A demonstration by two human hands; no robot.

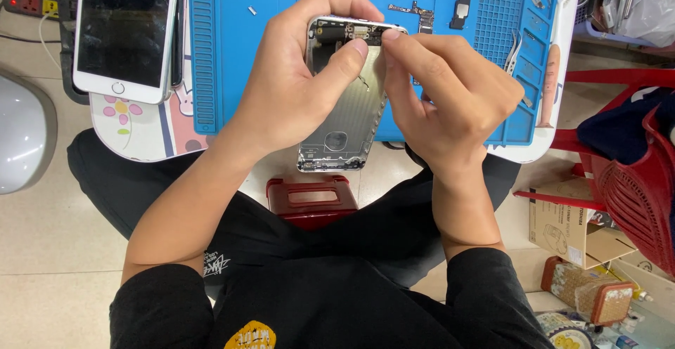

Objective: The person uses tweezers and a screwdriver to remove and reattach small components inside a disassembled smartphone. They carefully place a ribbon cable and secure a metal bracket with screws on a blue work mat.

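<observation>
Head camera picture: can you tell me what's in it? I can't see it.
Two hands hold an opened phone shell above a blue work mat: the left hand grips it, and the right hand pinches at its top edge. A white phone lies to the left.

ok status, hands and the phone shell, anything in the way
Left hand grips the open phone shell above the blue mat. Right hand pinches at its top edge. Nothing blocking.

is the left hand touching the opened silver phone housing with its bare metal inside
Touching. The head view shows the left hand wrapped around the top of the opened silver phone housing, its thumb pressed flat on the bare metal inside.
</observation>
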